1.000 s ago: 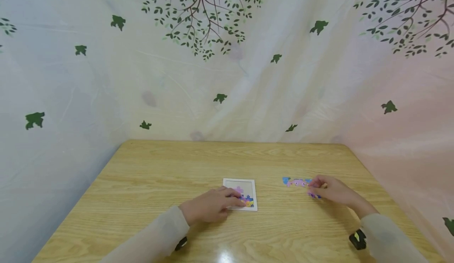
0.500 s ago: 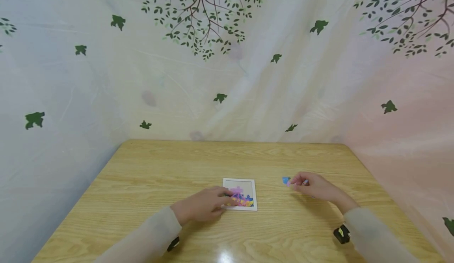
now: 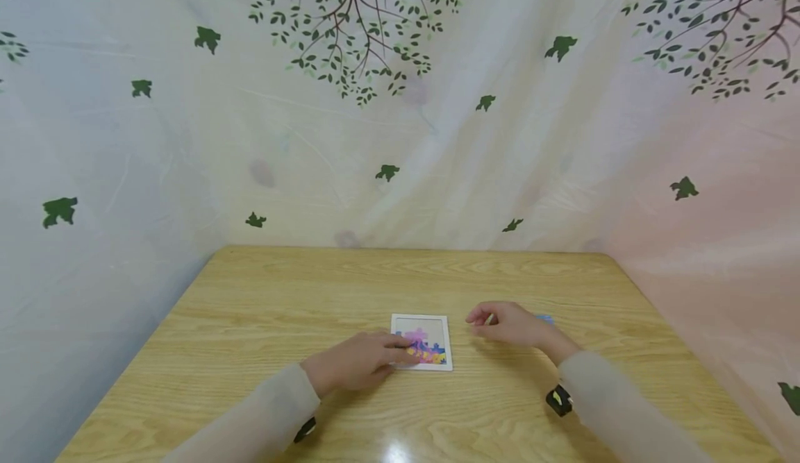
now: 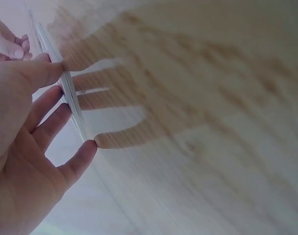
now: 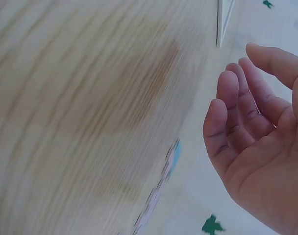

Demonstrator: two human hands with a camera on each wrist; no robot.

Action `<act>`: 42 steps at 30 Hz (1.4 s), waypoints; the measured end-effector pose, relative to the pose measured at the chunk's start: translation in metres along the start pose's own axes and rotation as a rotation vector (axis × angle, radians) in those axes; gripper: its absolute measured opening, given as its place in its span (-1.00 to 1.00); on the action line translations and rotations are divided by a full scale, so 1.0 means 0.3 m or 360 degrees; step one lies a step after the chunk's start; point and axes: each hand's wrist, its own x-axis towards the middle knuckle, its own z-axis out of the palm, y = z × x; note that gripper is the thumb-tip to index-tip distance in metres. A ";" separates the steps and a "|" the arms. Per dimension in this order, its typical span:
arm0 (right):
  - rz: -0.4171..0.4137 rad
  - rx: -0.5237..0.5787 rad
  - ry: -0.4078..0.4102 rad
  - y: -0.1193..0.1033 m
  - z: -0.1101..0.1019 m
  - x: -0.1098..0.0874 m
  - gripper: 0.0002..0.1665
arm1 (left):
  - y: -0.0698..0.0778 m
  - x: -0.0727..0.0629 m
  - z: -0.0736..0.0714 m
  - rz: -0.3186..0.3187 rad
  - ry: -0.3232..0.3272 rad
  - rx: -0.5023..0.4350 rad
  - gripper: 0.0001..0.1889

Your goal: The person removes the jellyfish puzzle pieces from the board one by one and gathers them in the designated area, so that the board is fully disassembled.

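Observation:
A square puzzle tray with a white border (image 3: 450,345) lies mid-table, its lower part filled with pink, yellow and blue jigsaw pieces (image 3: 434,355). My left hand (image 3: 359,360) rests at its left side, fingers reaching over the pieces. In the left wrist view, the thumb and fingertips touch the tray's thin edge (image 4: 75,107). To the right of the tray, my right hand (image 3: 509,324) hovers with loosely bent fingers, thumb apart from them and nothing between. A strip of jigsaw pieces (image 5: 156,193) lies beyond it, mostly hidden by the hand in the head view.
The wooden table (image 3: 300,289) carries a glare spot near its front. Pale cloth (image 3: 312,157) printed with branches and green leaves hangs behind and on both sides. Dark wrist cameras (image 3: 559,400) sit under the sleeves.
My right hand has moved left from the strip of jigsaw pieces toward the tray. My left hand has drawn back slightly left, showing more of the pieces in the tray.

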 end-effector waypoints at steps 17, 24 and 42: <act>0.0013 -0.0135 -0.0137 -0.154 0.159 0.143 -0.55 | -0.004 0.000 -0.003 0.0072 0.0085 0.0030 -0.56; 0.0031 -0.0282 -0.0062 -0.183 0.195 0.149 -0.53 | 0.003 -0.001 -0.008 0.0024 0.0041 0.0030 -0.56; 0.0003 -0.0103 -0.0060 -0.172 0.203 0.159 -0.62 | 0.005 0.000 -0.015 0.0066 0.0054 0.0003 -0.57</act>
